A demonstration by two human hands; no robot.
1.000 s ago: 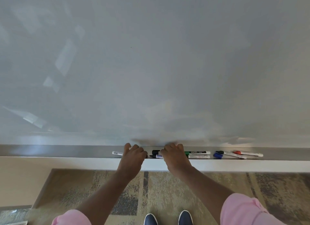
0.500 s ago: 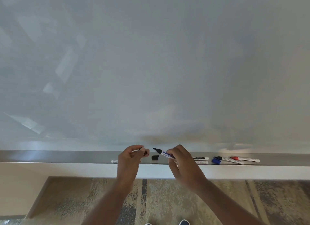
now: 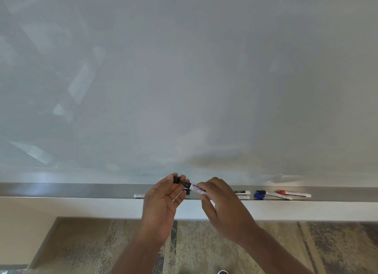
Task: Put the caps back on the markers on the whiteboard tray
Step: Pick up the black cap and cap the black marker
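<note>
My right hand grips a white marker with a bare black tip that points left. A small black cap is pinched in the fingertips of my left hand, a short way from the tip and apart from it. Both hands are raised just above the metal whiteboard tray. On the tray lie a white marker at the left, two white markers beside my right hand, a loose blue cap, an uncapped dark-tipped marker and a red-tipped marker.
The grey whiteboard fills the view above the tray. A white ledge runs under the tray, with patterned carpet below. Another small black piece sits on the tray between my hands.
Both hands have lifted off the tray. The right hand picked up the marker and the left took the black cap, and they have drawn close together.
</note>
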